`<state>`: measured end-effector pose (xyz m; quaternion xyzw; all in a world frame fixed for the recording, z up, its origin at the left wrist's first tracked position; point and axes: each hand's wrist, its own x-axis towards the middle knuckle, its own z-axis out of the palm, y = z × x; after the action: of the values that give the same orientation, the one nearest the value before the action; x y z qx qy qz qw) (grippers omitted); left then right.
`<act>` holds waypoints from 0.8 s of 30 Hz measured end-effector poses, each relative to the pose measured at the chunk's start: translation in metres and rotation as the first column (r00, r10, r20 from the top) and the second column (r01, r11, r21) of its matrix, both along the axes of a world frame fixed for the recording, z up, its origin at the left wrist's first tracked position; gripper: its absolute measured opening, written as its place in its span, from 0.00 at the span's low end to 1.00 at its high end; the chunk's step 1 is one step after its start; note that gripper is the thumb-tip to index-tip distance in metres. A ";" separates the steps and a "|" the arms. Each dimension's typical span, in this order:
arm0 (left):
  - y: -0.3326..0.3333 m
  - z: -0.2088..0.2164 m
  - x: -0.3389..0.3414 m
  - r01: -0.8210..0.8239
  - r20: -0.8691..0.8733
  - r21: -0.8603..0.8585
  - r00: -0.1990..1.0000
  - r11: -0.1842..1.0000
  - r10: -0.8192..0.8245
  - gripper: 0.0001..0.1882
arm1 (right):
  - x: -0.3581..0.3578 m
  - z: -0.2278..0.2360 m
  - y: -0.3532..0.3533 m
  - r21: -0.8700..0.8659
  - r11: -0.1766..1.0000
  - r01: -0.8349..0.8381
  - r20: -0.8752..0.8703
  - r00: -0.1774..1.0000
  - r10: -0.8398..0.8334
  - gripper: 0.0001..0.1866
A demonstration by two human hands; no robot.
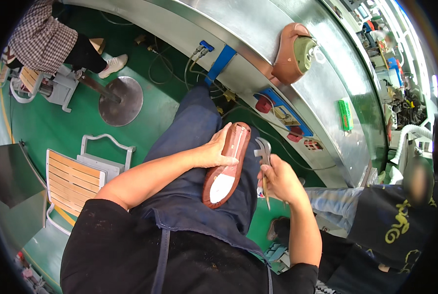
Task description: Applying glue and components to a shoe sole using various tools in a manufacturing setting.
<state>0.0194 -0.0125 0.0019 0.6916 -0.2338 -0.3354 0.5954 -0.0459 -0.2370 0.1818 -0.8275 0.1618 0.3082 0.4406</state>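
Across my lap lies a brown shoe, bottom side up, with a white patch on the forepart of its underside. My left hand is closed round its side, thumb across the bottom and the other fingers partly hidden. To the right of the shoe, and apart from it, my right hand grips metal lasting pincers. Their curved jaw and square hammer lug point up, and thin handle ends reach below my fingers.
A metal workbench runs along the front, holding another brown shoe and a green box. Cables and sockets line its side. A slatted chair stands left; people sit far left and right.
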 end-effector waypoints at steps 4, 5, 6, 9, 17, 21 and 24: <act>-0.001 -0.009 -0.004 -0.017 0.016 0.025 1.000 1.000 0.017 0.74 | 0.030 0.000 0.019 -0.488 0.751 -0.445 0.086 0.832 0.548 0.07; 0.000 -0.014 -0.004 -0.033 0.034 0.017 0.999 0.999 0.033 0.74 | 0.036 -0.004 0.024 -0.488 0.750 -0.446 0.089 0.830 0.551 0.07; -0.001 -0.012 -0.004 -0.036 0.035 0.018 0.999 0.999 0.036 0.74 | 0.041 -0.008 0.030 -0.588 0.652 -0.478 0.064 0.777 0.627 0.08; 0.001 -0.007 -0.006 -0.015 0.087 0.019 0.996 1.000 0.013 0.73 | 0.053 -0.011 0.041 -0.706 0.501 -0.500 0.022 0.691 0.722 0.09; 0.007 -0.013 -0.025 -0.068 -0.152 0.037 0.986 0.997 0.073 0.71 | 0.048 -0.022 0.044 -0.638 0.603 -0.478 0.052 0.755 0.654 0.15; 0.006 0.008 -0.018 -0.044 -0.170 0.004 0.985 0.999 0.044 0.69 | 0.047 -0.046 -0.001 0.454 0.796 0.401 -0.483 0.861 -0.159 0.18; 0.006 0.005 -0.018 -0.059 -0.166 0.042 0.984 0.997 0.066 0.71 | 0.036 -0.065 -0.006 0.536 0.691 0.486 -0.512 0.837 -0.191 0.19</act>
<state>0.0016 -0.0062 0.0071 0.6791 -0.1550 -0.3776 0.6101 -0.0100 -0.2426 0.1168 -0.4917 0.2891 0.4247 0.7030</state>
